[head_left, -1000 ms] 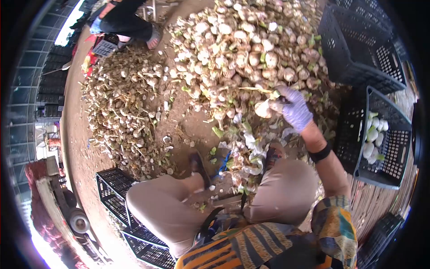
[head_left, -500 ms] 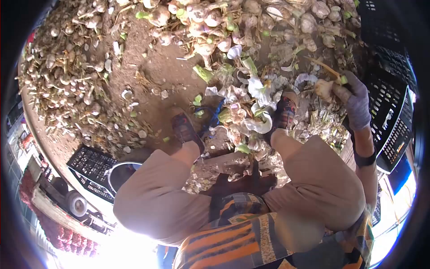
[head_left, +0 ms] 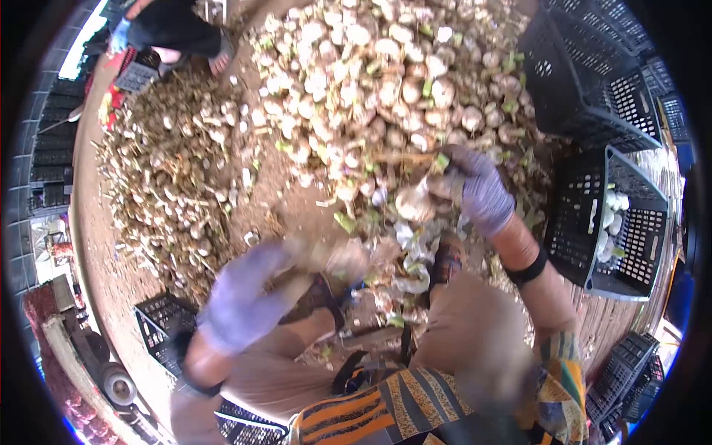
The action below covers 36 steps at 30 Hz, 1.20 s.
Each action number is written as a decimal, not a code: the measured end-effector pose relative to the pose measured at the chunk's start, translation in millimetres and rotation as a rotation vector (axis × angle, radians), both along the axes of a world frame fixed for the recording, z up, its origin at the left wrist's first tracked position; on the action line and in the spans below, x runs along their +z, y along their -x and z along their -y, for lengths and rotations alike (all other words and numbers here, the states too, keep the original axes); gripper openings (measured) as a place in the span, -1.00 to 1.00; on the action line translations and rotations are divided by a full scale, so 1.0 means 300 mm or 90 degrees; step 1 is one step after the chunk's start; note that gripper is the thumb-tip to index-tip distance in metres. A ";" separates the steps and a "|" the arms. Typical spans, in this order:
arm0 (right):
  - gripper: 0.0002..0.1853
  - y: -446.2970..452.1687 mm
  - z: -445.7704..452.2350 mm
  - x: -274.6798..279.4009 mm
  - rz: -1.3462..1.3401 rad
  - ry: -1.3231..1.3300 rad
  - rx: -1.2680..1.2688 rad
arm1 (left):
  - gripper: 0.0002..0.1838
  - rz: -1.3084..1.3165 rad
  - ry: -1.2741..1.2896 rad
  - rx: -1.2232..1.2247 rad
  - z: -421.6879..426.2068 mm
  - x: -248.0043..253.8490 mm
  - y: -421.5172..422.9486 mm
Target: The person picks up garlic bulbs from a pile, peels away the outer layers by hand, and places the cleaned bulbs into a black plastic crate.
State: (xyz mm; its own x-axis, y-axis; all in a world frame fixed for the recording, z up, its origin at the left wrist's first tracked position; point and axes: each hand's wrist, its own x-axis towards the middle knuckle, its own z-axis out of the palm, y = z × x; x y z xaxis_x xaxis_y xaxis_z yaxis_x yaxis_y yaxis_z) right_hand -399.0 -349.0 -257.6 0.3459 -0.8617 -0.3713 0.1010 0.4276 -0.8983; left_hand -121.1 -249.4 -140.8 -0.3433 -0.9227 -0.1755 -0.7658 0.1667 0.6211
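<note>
The right hand (head_left: 482,194), in a pale purple-grey glove, holds a round, whitish-brown garlic bulb (head_left: 415,202) above the brown earth floor (head_left: 276,194). Its fingers are closed narrowly around the neck side, which seems to leave the round body exposed towards the left hand. The left hand (head_left: 248,300), in a similar glove, is blurred at the near left; a blurred, pale, rounded object (head_left: 347,259) lies just beyond its fingers, and I cannot tell whether they grip it. Loose white and purplish skins (head_left: 411,276) litter the ground between the feet. At the far centre lies a broad heap of untrimmed-looking garlic (head_left: 393,81), close enough to suit a seated reach, with a darker, stemmy heap (head_left: 174,182) to its left. On the right, a black perforated plastic crate (head_left: 572,222) contains clean white bulbs (head_left: 610,226) — its walls apparently keeping them apart from the dirt and heaps.
</note>
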 end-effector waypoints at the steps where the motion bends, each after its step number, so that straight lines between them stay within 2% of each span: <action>1: -0.53 -0.010 -0.007 0.015 0.051 -0.015 -0.022 | -0.44 -0.147 0.022 0.110 0.053 -0.076 0.062; 2: -0.50 -0.019 -0.019 0.023 0.100 -0.034 -0.042 | -0.37 -0.648 -0.183 0.206 0.089 -0.227 0.085; 3: -0.49 -0.020 -0.022 -0.002 0.112 -0.038 -0.055 | -0.30 -0.474 -0.392 0.343 0.159 -0.188 0.184; 4: -0.51 -0.024 -0.018 -0.012 0.130 -0.016 -0.030 | -0.22 -0.697 -0.376 0.258 0.153 -0.339 0.222; 5: -0.53 -0.009 -0.018 -0.047 0.078 -0.001 -0.009 | -0.21 -0.698 -0.393 0.189 0.187 -0.378 0.286; 6: -0.56 0.010 -0.023 -0.096 0.024 0.012 0.007 | -0.22 -0.604 -0.430 0.203 0.201 -0.420 0.313; 7: -0.55 0.001 -0.035 -0.145 0.125 0.010 -0.059 | -0.25 -0.730 -0.469 0.260 0.192 -0.455 0.346; 8: -0.55 0.017 -0.031 -0.167 0.120 0.011 -0.067 | -0.28 -0.856 -0.510 0.321 0.189 -0.478 0.380; 10: -0.53 0.028 -0.023 -0.215 0.141 -0.015 -0.113 | -0.30 -0.860 -0.517 0.368 0.205 -0.524 0.406; 12: -0.50 0.036 -0.027 -0.267 0.153 -0.053 -0.112 | -0.27 -0.494 -0.276 0.243 0.219 -0.581 0.409; 14: -0.44 0.049 -0.042 -0.311 0.169 -0.119 -0.101 | -0.23 -0.498 -0.325 0.252 0.218 -0.627 0.421; 15: -0.41 0.017 -0.048 -0.344 0.083 -0.097 -0.130 | -0.23 -0.450 -0.257 0.225 0.217 -0.651 0.428; 16: -0.41 0.009 -0.053 -0.356 0.083 -0.104 -0.137 | -0.23 -0.402 -0.188 0.199 0.215 -0.668 0.434; 17: -0.41 0.003 -0.053 -0.353 0.131 -0.150 -0.157 | -0.37 -0.341 -0.185 0.179 0.224 -0.663 0.441; 18: -0.41 0.004 -0.050 -0.347 0.180 -0.193 -0.177 | -0.37 -0.340 -0.191 0.174 0.220 -0.683 0.439; 20: -0.42 0.015 -0.049 -0.345 0.111 -0.219 -0.152 | -0.36 -0.121 -0.087 0.104 0.210 -0.726 0.436; 21: -0.45 0.009 -0.056 -0.353 0.121 -0.234 -0.168 | -0.38 -0.122 0.002 0.085 0.204 -0.733 0.438; 22: -0.47 0.005 -0.061 -0.360 0.132 -0.248 -0.183 | -0.38 -0.123 0.001 0.084 0.200 -0.737 0.438; 24: -0.43 0.032 -0.060 -0.370 0.111 -0.252 -0.143 | -0.40 -0.034 0.224 -0.036 0.195 -0.753 0.436; 25: -0.39 0.045 -0.063 -0.375 0.091 -0.256 -0.103 | -0.40 -0.036 0.224 -0.040 0.190 -0.761 0.436; 27: -0.38 0.049 -0.078 -0.410 0.098 -0.260 -0.115 | -0.35 0.022 0.252 -0.091 0.182 -0.774 0.436; 31: -0.35 0.041 -0.106 -0.448 0.126 -0.295 -0.161 | -0.35 0.033 0.245 -0.094 0.177 -0.788 0.425; 33: -0.36 0.023 -0.109 -0.441 0.147 -0.325 -0.204 | -0.35 -0.242 -0.012 0.016 0.185 -0.793 0.416; 34: -0.37 0.018 -0.107 -0.435 0.170 -0.354 -0.243 | -0.35 -0.243 -0.012 0.015 0.190 -0.789 0.411; 35: -0.37 0.029 -0.100 -0.414 0.169 -0.353 -0.245 | -0.37 -0.464 -0.211 0.173 0.208 -0.756 0.415; 36: -0.39 0.045 -0.089 -0.378 0.174 -0.293 -0.167 | -0.38 -0.677 -0.415 0.334 0.221 -0.722 0.413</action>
State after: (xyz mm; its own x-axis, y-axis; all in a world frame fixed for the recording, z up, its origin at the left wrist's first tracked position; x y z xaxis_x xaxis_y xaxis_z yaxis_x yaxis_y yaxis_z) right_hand -412.6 -322.2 -371.0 0.2786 -0.7033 -0.6540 0.4581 0.6958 -0.5532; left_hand -244.9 -315.6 -357.5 -0.2215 -0.8374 -0.4997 0.2490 -0.5440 0.8013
